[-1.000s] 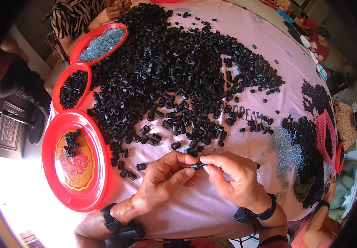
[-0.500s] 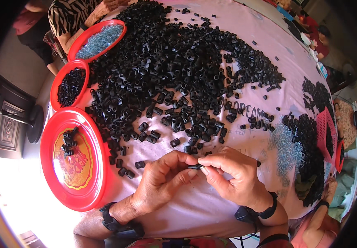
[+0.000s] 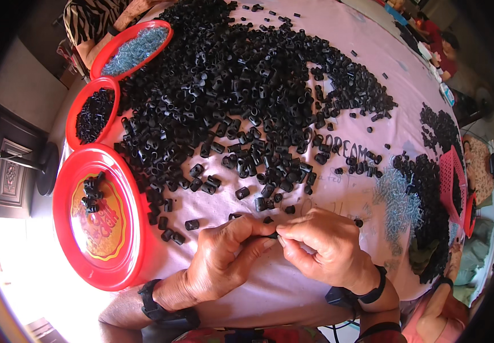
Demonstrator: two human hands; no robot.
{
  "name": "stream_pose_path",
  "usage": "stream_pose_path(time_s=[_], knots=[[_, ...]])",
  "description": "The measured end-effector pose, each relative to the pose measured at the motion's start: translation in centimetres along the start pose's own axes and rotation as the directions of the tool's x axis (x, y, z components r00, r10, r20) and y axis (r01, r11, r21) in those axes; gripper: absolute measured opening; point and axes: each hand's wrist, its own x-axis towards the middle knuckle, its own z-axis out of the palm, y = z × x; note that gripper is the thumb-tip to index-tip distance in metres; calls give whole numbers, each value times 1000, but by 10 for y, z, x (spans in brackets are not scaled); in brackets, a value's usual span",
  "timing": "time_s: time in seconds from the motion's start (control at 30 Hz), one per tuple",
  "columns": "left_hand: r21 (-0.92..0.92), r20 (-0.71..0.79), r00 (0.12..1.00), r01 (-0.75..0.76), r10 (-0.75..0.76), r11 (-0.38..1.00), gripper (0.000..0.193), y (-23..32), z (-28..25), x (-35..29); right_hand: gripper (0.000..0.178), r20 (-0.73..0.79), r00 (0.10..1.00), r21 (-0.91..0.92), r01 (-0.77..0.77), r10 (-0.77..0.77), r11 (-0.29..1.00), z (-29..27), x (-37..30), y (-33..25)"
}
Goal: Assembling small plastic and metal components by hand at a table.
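Both hands meet at the near middle of the table, fingertips almost touching. My left hand (image 3: 224, 257) pinches a small black plastic part (image 3: 272, 235) between thumb and forefinger. From the other side my right hand (image 3: 327, 248) closes thumb and forefinger on the same part; most of it is hidden by the fingers. Just beyond the hands spreads a big heap of short black plastic tube pieces (image 3: 224, 91). Left of my left hand, a large red plate (image 3: 127, 251) holds a small cluster of black pieces (image 3: 92, 193).
A small red plate (image 3: 71, 123) of black parts and a red plate (image 3: 99, 56) of clear bluish springs stand at the far left. Rightward lie clear springs (image 3: 398, 200), more black parts (image 3: 421, 177) and a pink basket (image 3: 447, 186). Other people sit around the table.
The view has shifted slightly. My right hand's fingers have curled in tighter around the small black part; my left hand keeps its pinch.
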Motion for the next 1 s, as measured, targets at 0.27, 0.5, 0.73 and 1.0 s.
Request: stream_pose_path(time_s=[0.27, 0.5, 0.73, 1.0], knots=[[129, -54, 995, -79, 87, 988, 26, 5, 4, -4, 22, 131, 970, 97, -218, 205, 971, -9, 3, -6], [-272, 4, 955, 287, -297, 919, 19, 16, 6, 5, 35, -26, 998, -91, 47, -50, 995, 4, 1, -4], [-553, 140, 935, 347, -326, 757, 20, 7, 8, 6, 63, 73, 990, -240, 138, -124, 961, 4, 1, -9], [-550, 209, 926, 377, -314, 745, 19, 3, 4, 6, 67, 86, 988, -274, 148, -130, 950, 7, -3, -12]])
